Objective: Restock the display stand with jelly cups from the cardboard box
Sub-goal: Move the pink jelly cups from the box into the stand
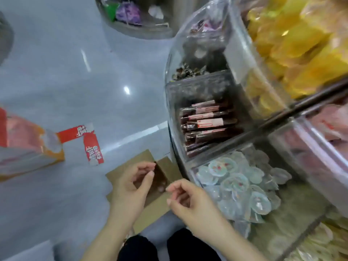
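A brown cardboard box lies open on the grey floor below my hands, its inside dark with a pale round shape or two barely showing. My left hand hovers over the box, fingers curled and apart, holding nothing. My right hand is beside it, just left of the display stand, fingers loosely bent and empty. The clear curved display stand rises on the right. Its lower bin holds several pale bluish jelly cups heaped together.
Above the jelly cups, other bins hold dark red stick packs, dark wrapped sweets and yellow packets. An orange-and-red carton with open flaps lies on the floor at left. Another round stand is at the top.
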Available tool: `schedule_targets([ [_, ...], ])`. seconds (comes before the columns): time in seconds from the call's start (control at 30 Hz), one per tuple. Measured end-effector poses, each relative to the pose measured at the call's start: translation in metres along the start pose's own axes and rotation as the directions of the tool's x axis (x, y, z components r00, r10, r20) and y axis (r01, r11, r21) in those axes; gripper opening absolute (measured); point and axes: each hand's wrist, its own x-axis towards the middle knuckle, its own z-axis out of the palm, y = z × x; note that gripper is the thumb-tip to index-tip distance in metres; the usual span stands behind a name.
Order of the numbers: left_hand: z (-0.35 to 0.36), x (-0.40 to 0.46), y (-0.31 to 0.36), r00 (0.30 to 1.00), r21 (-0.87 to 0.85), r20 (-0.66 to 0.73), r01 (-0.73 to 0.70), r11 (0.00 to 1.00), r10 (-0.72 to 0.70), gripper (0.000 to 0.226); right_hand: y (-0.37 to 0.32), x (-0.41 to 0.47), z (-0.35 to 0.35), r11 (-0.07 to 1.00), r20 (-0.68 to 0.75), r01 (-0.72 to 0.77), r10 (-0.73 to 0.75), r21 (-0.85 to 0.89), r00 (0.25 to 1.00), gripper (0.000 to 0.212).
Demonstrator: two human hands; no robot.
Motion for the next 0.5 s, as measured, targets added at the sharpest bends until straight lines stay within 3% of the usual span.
schedule_targets([
  [0.07,-0.018,0.003,-0.068,0.986,-0.007,-0.063,0.157,0.988,-0.157,0.038,0.062,0.039,0.042,0.975,0.142,-0.16,0.182,-0.152,0.973,0.019],
  [0.17,-0.025,0.003,-0.169,0.94,0.054,-0.088,0.334,0.941,-0.329,0.03,0.168,0.085,0.095,0.844,0.285,-0.28,0.437,-0.456,0.853,0.014],
  [0.23,-0.018,0.011,-0.233,0.912,0.129,-0.041,0.41,0.903,-0.409,0.024,0.231,0.117,0.119,0.767,0.278,-0.287,0.512,-0.573,0.813,0.02],
  [0.3,-0.004,0.024,-0.295,0.881,0.226,0.032,0.454,0.862,-0.472,0.022,0.279,0.157,0.137,0.749,0.185,-0.329,0.511,-0.574,0.839,0.023],
  [0.4,0.022,0.056,-0.378,0.854,0.365,0.143,0.424,0.829,-0.5,0.025,0.341,0.225,0.152,0.722,0.085,-0.22,0.36,-0.656,0.929,0.031],
  [0.5,0.055,0.098,-0.444,0.792,0.487,0.254,0.391,0.781,-0.555,0.03,0.396,0.284,0.165,0.467,0.23,0.056,0.323,-0.882,0.918,0.032],
])
